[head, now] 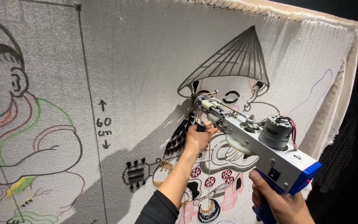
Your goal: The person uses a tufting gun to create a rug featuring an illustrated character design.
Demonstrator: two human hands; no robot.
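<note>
The right hand (280, 201) grips the blue handle of a silver metal tufting gun (253, 141), its needle tip pressed against the stretched grey woven cloth (146, 54) below the drawn conical hat. The left hand (197, 139) is closed around the gun's front grip. If the tip tilts or pressure slackens, it could likely skip or tear the weave.

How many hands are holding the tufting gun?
2: the left hand grips the front handle near the cloth; the right hand holds the blue rear grip of the tufting gun.
</note>
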